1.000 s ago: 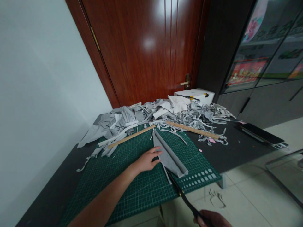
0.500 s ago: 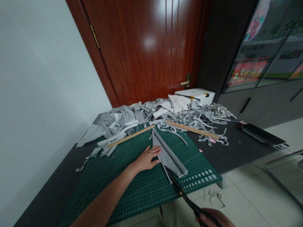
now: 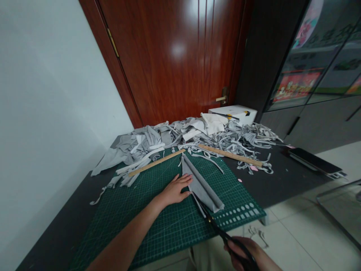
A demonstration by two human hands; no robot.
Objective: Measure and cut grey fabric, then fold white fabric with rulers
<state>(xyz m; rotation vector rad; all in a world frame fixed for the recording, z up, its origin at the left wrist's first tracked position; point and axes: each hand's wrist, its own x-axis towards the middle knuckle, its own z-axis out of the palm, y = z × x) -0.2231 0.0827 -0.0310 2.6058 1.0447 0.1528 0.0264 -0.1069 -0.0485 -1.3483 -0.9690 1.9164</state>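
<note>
Cloth, place: I find the cloth (image 3: 199,185) lying on the mat (image 3: 158,231), right of its middle, narrow tip toward the heap (image 3: 152,141), wide end toward the scissors (image 3: 217,227).
Cloth, handling: I judge it light, soft and limp; it should crease or skid under a sideways push, and a break seems unlikely.
Cloth, hold: I would press it flat near the cut edge, fingers spread, and lift it by the thicker right side (the loose edge would likely sag).
Cloth, look: plain grey, matt, a long taper; the right side stands up as a roll or fold (I cannot tell which).
Strip: a thin grey strip (image 3: 199,206) runs along the lower left edge, its near end apart from the cloth.
Left hand: the left hand (image 3: 177,189) lies palm down, fingers a little apart, fingertips on the cloth's left edge, gripping nothing.
Right hand: the right hand (image 3: 241,251) is wrapped round the scissors' handles.
Scissors: black, blades at the cloth's near end beside the strip; I cannot tell how wide the blades stand.
</note>
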